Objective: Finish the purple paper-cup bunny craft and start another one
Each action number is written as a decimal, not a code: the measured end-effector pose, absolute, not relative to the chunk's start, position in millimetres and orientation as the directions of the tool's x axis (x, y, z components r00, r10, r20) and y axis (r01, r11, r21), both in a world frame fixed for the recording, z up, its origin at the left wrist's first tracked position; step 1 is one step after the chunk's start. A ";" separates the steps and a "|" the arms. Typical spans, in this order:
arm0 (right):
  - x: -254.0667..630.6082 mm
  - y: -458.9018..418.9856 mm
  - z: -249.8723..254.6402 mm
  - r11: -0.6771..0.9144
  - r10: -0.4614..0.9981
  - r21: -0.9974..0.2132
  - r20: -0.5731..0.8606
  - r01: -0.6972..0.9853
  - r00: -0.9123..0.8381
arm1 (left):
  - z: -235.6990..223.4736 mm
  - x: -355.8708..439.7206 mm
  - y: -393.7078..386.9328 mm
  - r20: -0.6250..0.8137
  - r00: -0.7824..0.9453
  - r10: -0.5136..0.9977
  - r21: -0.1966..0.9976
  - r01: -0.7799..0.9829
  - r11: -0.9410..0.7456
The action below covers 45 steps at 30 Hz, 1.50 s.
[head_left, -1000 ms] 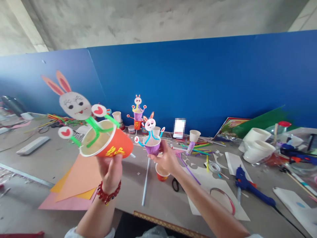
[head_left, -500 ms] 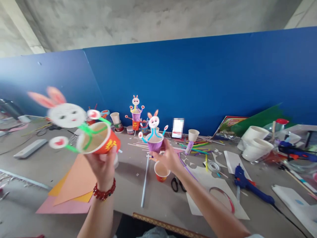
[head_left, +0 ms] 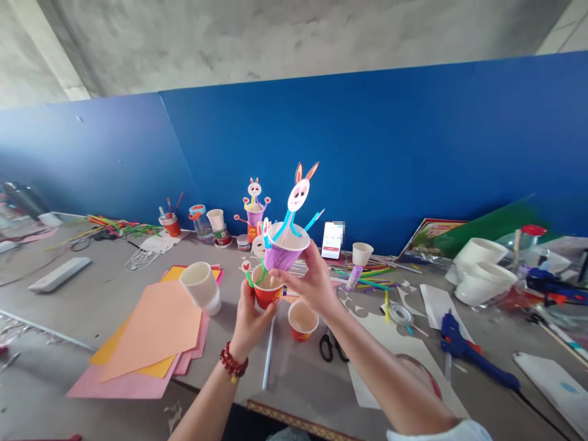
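Note:
My left hand (head_left: 250, 318), with a red bead bracelet at the wrist, grips a red paper cup (head_left: 266, 295) from below. Green pipe-cleaner arms and a white paper rabbit head (head_left: 258, 246) rise from that cup, partly hidden. In my right hand (head_left: 312, 282) is a purple paper cup (head_left: 281, 256), tilted, just above and overlapping the red one in view. Out of the purple cup stand blue strips carrying a paper rabbit head (head_left: 299, 195) with pink ears. Whether the two cups touch, I cannot tell.
Behind stands a similar stacked rabbit figure (head_left: 254, 214). Another red cup (head_left: 303, 321), scissors (head_left: 327, 348) and a silver rod (head_left: 268, 361) lie below. Left are coloured paper sheets (head_left: 147, 331) and white cups (head_left: 201, 285); right, a blue glue gun (head_left: 478, 355) and a phone (head_left: 331, 240).
My left hand has brought the red cup rightward and away from me, under the purple cup. My right hand has raised and tilted the purple cup.

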State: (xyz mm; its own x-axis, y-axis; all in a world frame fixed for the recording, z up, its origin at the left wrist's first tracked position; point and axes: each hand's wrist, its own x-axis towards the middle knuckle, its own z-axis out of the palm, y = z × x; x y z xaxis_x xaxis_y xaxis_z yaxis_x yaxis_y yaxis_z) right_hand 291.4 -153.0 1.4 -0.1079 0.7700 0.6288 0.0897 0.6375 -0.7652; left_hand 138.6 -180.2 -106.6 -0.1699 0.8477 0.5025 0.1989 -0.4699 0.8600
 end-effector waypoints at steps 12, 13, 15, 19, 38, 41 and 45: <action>289.1 -158.9 -16.1 0.653 0.743 -0.639 0.645 0.406 -0.178 | -111.0 137.8 -180.0 0.538 -0.171 0.825 0.820 0.332 -0.466; 289.1 -158.8 -16.6 0.647 0.747 -0.637 0.639 0.419 -0.183 | -112.1 138.0 -179.8 0.538 -0.172 0.825 0.819 0.338 -0.464; 289.1 -158.0 -18.0 0.638 0.754 -0.630 0.628 0.443 -0.193 | -114.8 137.9 -179.1 0.533 -0.171 0.828 0.824 0.326 -0.463; 288.3 -156.6 -21.0 0.622 0.759 -0.602 0.622 0.501 -0.194 | -118.0 136.6 -179.1 0.514 -0.165 0.842 0.845 0.265 -0.464; 274.8 -155.9 -22.8 0.590 0.805 -0.684 0.542 0.430 -0.242 | -126.1 121.1 -175.6 0.455 -0.139 0.879 0.886 0.173 -0.431; 278.7 -152.2 -28.5 0.589 0.808 -0.704 0.532 0.397 -0.255 | -127.8 114.9 -170.7 0.427 -0.131 0.895 0.902 0.137 -0.410; 298.7 -116.0 -36.2 0.508 0.861 -0.734 0.446 0.452 -0.244 | -125.0 103.7 -164.5 0.426 -0.182 0.886 0.903 0.151 -0.403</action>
